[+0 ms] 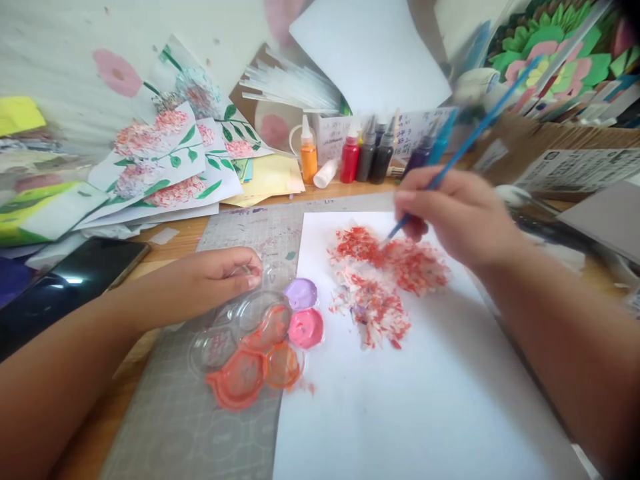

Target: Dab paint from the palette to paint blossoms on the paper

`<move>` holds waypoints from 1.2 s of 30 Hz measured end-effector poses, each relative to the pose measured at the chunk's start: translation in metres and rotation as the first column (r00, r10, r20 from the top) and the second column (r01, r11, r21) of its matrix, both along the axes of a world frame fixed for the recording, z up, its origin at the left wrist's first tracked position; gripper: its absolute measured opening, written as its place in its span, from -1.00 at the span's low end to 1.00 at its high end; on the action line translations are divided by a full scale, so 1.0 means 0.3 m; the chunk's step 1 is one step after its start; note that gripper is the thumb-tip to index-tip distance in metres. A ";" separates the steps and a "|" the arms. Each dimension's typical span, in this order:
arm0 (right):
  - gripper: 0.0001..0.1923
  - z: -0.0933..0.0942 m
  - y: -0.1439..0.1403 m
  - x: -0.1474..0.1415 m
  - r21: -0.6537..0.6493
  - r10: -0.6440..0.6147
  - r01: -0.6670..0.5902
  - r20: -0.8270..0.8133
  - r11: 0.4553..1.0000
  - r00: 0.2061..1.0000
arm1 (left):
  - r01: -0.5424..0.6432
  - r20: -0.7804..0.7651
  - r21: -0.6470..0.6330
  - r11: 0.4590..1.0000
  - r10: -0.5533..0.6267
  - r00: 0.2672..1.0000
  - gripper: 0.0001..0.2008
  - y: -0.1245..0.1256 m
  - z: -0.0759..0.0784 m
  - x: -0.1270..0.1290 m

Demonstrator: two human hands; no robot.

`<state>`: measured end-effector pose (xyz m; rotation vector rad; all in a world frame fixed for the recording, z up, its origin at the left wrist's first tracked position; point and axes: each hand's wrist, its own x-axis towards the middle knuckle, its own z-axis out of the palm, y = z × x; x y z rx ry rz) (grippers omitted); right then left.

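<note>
My right hand (455, 213) is closed around a slim blue paintbrush (480, 127). The brush tip meets the red and white flower clusters (380, 280) painted on a white sheet of paper (400, 413). To the left, my left hand (230, 272) pinches the upper edge of a clear plastic paint palette (215, 350). Orange-red paint smears several of its wells. Lilac paint (303, 293) and pink paint (306, 328) fill two wells that overlap the paper's left edge.
A grey cutting mat (165, 413) lies under the paper. Paint bottles (350, 157) line the back, near a cardboard box (565, 153). Finished flower paintings (160, 160) stack at the back left, above a black phone (75, 280).
</note>
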<state>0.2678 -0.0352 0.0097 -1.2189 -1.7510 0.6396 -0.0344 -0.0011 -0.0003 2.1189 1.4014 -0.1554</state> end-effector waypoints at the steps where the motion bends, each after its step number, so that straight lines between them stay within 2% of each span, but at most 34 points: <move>1: -0.74 0.001 0.001 0.011 0.008 -0.022 0.022 -0.013 1.000 1.000 | -0.002 0.005 -0.001 1.000 0.002 1.000 -0.59 0.000 0.000 -0.001; 3: -0.77 0.002 0.009 0.039 -0.004 -0.013 0.013 0.011 1.000 1.000 | -0.008 0.015 -0.003 1.000 0.008 1.000 -0.59 0.002 -0.002 -0.004; 6: -0.71 0.003 0.029 0.086 -0.043 0.038 -0.036 0.043 0.998 0.998 | -0.024 0.019 -0.019 1.000 0.025 1.000 -0.57 0.007 -0.005 -0.007; 10: -0.69 0.003 0.040 0.120 0.027 -0.004 0.003 0.047 1.000 0.999 | -0.027 0.012 -0.054 0.998 0.028 1.000 -0.57 0.009 -0.006 -0.013; 12: -0.73 0.006 0.032 0.118 0.052 0.014 -0.020 0.106 0.998 0.994 | -0.021 0.015 -0.065 0.998 0.022 1.000 -0.56 0.008 -0.008 -0.019; 17: -0.62 0.022 0.005 0.088 0.096 0.055 -0.072 0.170 0.993 0.984 | -0.014 0.012 -0.065 0.998 0.015 1.000 -0.51 0.017 -0.022 -0.036; 19: -0.66 0.023 0.008 0.079 0.118 0.075 -0.101 0.206 0.988 0.976 | -0.005 0.002 -0.062 0.998 0.006 1.000 -0.50 0.020 -0.025 -0.036; 22: -0.74 0.019 0.015 0.071 0.162 0.019 -0.061 0.247 0.985 0.969 | -0.006 -0.004 -0.059 0.998 0.006 1.000 -0.50 0.016 -0.021 -0.030; 25: -0.70 0.015 0.010 0.052 0.201 -0.038 -0.015 0.255 0.980 0.966 | -0.011 0.000 -0.045 0.999 0.011 1.000 -0.52 0.009 -0.011 -0.020; 29: -0.77 0.007 0.007 0.024 0.173 0.088 -0.153 0.335 0.973 0.938 | -0.010 0.013 -0.051 0.999 0.011 1.000 -0.55 0.005 -0.005 -0.010; 31: -0.80 0.007 0.013 0.035 0.187 0.043 -0.113 0.343 0.976 0.938 | -0.014 0.012 -0.053 0.999 0.014 1.000 -0.55 0.004 -0.004 -0.008; 34: -0.77 0.018 0.014 0.057 0.239 -0.100 0.028 0.296 0.971 0.950 | -0.013 0.010 -0.048 0.999 0.013 1.000 -0.53 0.003 -0.004 -0.006; 36: -0.76 0.026 0.006 0.050 0.237 -0.070 0.000 0.287 0.971 0.955 | -0.013 0.009 -0.041 0.999 0.014 1.000 -0.54 0.002 -0.003 -0.006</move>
